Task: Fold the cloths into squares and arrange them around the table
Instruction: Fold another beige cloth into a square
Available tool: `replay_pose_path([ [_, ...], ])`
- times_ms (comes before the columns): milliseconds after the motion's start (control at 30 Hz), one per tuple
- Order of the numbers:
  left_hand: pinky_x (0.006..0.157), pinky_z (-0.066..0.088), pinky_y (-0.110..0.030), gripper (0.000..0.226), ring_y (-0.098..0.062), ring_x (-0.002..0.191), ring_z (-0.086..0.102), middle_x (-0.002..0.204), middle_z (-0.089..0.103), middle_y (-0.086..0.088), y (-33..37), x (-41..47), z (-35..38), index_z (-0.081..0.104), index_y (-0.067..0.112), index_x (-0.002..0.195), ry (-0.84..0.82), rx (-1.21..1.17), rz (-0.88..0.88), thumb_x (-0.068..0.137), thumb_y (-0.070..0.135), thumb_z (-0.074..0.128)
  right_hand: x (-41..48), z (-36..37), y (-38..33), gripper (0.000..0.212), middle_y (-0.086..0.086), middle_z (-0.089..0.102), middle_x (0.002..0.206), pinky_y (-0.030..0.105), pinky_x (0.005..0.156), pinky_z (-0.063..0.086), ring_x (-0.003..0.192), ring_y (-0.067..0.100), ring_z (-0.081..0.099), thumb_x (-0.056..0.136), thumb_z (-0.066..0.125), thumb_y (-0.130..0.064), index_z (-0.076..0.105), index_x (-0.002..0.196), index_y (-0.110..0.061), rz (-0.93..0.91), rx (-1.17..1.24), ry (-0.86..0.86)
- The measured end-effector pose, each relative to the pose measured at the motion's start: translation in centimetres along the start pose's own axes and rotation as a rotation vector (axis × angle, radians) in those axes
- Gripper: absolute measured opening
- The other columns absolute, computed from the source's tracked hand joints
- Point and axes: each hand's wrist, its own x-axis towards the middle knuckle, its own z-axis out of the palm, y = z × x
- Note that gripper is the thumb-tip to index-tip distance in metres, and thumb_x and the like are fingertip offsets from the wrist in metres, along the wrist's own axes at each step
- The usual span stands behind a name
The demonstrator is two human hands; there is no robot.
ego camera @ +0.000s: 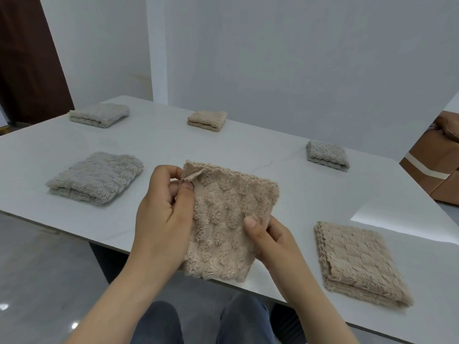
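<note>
I hold a fluffy beige cloth (pixel 224 219), folded to a rough square, over the near edge of the white table (pixel 273 135). My left hand (pixel 161 214) pinches its top left corner, where a flap sticks up. My right hand (pixel 268 239) grips its lower right edge, thumb on top. Folded cloths lie around the table: a grey one (pixel 95 177) at the near left, a grey-beige one (pixel 99 114) at the far left, a small beige one (pixel 207 120) at the far middle, a grey one (pixel 326 155) at the far right, and a beige one (pixel 360 261) at the near right.
A brown cardboard box (pixel 434 165) with pale tape stands off the table's right end. White walls rise behind the table, and a dark brown door (pixel 27 58) is at the far left. My knees in dark trousers (pixel 198 324) show below the table edge.
</note>
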Motion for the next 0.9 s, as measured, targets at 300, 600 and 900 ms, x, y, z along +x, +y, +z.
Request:
replay_pose_path([
  [300, 0.05, 0.039, -0.01, 0.022, -0.004, 0.053, 0.05, 0.074, 0.057, 0.003, -0.6, -0.1, 3.3, 0.034, 0.032, 0.116, -0.121, -0.028, 0.074, 0.096, 0.031, 0.043, 0.4, -2.6, -0.9, 0.036, 0.001, 0.074, 0.083, 0.031, 0.063, 0.055, 0.078, 0.018, 0.071, 0.083, 0.06, -0.051, 0.068, 0.091, -0.017, -0.109, -0.138, 0.306],
  [600, 0.079, 0.037, 0.0, 0.03, 0.012, 0.105, 0.048, 0.12, 0.044, 0.027, -0.7, -0.1, 12.1, 0.045, 0.036, 0.122, -0.328, 0.114, 0.224, 0.093, 0.044, 0.042, 0.3, -11.7, -1.9, 0.03, -0.017, 0.063, 0.062, 0.008, 0.05, 0.038, 0.057, -0.005, 0.057, 0.088, 0.054, -0.049, 0.058, 0.072, -0.023, -0.139, -0.372, 0.461],
  [900, 0.096, 0.046, -0.032, 0.041, -0.013, 0.106, 0.056, 0.128, 0.043, 0.015, 1.8, -0.1, 25.1, 0.042, 0.031, 0.134, -0.571, 0.02, 0.135, 0.094, 0.033, 0.05, -1.0, -24.6, -1.9, 0.031, 0.001, 0.07, 0.086, 0.034, 0.066, 0.052, 0.077, 0.017, 0.067, 0.088, 0.06, -0.046, 0.067, 0.091, -0.016, 0.093, -0.328, 0.586],
])
